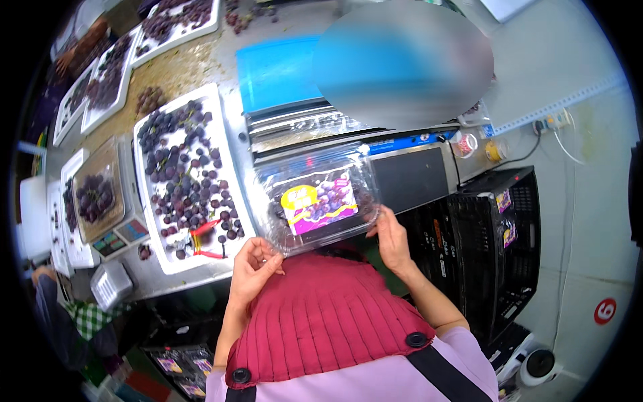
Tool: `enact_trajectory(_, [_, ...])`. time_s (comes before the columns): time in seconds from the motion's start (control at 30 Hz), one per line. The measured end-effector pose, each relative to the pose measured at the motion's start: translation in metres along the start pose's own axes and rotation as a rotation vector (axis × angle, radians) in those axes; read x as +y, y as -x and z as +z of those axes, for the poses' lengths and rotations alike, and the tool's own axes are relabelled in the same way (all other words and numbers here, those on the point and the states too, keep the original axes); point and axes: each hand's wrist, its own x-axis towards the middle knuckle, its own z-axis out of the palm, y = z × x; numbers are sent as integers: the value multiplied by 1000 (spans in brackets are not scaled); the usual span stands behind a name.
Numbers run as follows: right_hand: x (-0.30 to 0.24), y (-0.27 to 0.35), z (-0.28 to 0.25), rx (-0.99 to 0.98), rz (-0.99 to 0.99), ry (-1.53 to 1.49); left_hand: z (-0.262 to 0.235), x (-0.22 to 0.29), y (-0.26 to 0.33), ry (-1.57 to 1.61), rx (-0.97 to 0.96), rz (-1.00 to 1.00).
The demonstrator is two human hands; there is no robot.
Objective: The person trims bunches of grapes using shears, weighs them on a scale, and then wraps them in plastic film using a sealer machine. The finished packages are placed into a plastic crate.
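Note:
A clear plastic box point(322, 230) with a purple and yellow grape label is held just in front of my red apron, tilted a little. Dark grapes show through its sides. My left hand point(253, 269) pinches its near left corner, thumb and fingers together. At the near right corner, my right hand point(393, 242) has its fingertips closed on the edge. To the left lies a white foam tray point(149, 231) of loose dark grapes. Red-handled snips point(204, 230) rest in that tray, close to my left hand.
Behind the box stands a wrapping machine point(284, 137) with a blue sheet point(274, 74). Left of the tray, a clear box of grapes point(96, 195) sits on a scale point(124, 234). Black crates point(495, 248) stand at right. Another person's hand point(44, 273) shows at far left.

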Motion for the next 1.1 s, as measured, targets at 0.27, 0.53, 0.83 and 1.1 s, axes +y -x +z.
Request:
enact_trajectory(0.27, [12, -7, 17, 126, 106, -476, -5, 1, -33, -9, -41, -47])
enact_trajectory(0.53, [24, -5, 26, 203, 22, -592, -18, -5, -36, -30, -159, -122])
enact_trajectory(0.83, [32, -19, 29, 158, -39, -639, -23, -12, -38, -14, -117, -78])
enact_trajectory(1.1, [43, -30, 20, 155, -86, -456, 41, 8, 8, -27, 186, 13])
